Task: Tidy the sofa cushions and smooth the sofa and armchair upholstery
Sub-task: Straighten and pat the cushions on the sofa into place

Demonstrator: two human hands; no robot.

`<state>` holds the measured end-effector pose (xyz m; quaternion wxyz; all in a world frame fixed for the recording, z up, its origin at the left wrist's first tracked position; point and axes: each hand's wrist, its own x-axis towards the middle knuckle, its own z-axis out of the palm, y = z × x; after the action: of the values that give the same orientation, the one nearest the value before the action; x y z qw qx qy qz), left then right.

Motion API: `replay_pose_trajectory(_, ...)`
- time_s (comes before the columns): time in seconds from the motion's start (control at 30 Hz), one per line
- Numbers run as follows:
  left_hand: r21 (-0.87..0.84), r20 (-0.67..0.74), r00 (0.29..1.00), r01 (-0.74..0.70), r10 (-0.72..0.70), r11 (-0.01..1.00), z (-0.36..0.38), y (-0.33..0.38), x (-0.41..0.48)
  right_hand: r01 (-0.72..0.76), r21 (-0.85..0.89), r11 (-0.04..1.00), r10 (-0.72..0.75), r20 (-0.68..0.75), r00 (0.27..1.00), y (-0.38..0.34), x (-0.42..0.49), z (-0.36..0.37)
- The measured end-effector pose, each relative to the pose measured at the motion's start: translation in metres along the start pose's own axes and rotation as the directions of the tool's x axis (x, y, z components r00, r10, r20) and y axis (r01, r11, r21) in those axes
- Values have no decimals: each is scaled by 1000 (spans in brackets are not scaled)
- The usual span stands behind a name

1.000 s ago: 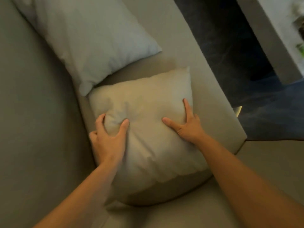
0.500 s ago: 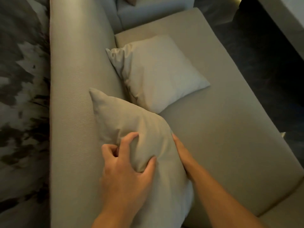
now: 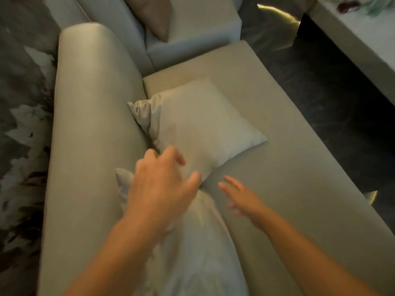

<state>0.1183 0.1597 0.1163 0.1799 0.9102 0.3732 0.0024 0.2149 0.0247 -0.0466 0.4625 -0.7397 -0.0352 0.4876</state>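
Closest to the camera, a beige cushion (image 3: 192, 248) stands leaning against the sofa backrest (image 3: 89, 146), its lower part running out of the bottom of the view and its upper corner poking up just left of the person's left wrist. The left hand (image 3: 162, 184) hangs over the top of this cushion, palm down, fingers loosely curled and a little apart, thumb stuck out to the right; nothing is pinched between them, and whether the palm touches the fabric cannot be told. The right hand (image 3: 241, 197) reaches out over the sofa seat (image 3: 288, 189) just right of the cushion, open and flat, its fingers spread and pointing up-left. Motion blur softens both hands.

Just beyond the fingertips lies a pale grey cushion (image 3: 198, 124), flat on the seat and turned like a diamond. Its left corner is bunched and creased where it presses into the gap between seat and backrest, and its near corner meets the top of the beige cushion under the left hand.

Farther off, past the end of the sofa, stands a grey armchair (image 3: 192, 30) with a brown cushion (image 3: 154, 13) propped in it. To the right, a dark floor (image 3: 320, 86) separates the sofa from a pale low table (image 3: 352, 39) at the upper right corner.
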Motion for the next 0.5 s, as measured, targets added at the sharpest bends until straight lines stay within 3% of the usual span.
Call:
replay_pose_trajectory(0.07,-170,237,950,247,-203,954,15,7,71,102,-4,995,-101,-155,983,-38,32,-21)
replay_pose_trajectory(0.17,-300,543,673,714,-502,633,38,-8,142,205,-81,975,-220,-310,925,-83,84,-41)
replay_pose_trajectory(0.2,-288,603,594,785,-533,549,45,-16,154,198,-128,972,-230,-326,917,-91,101,-44)
replay_pose_trajectory(0.27,-228,646,518,832,-561,505,63,-34,174,137,-207,969,-197,-308,931,-97,130,-45)
replay_pose_trajectory(0.33,-205,624,533,817,-571,539,86,-47,186,52,-212,976,-109,-263,959,-91,153,-38)
replay_pose_trajectory(0.5,-441,417,741,671,-526,595,136,-62,188,40,-114,993,-75,-321,944,-67,177,-20)
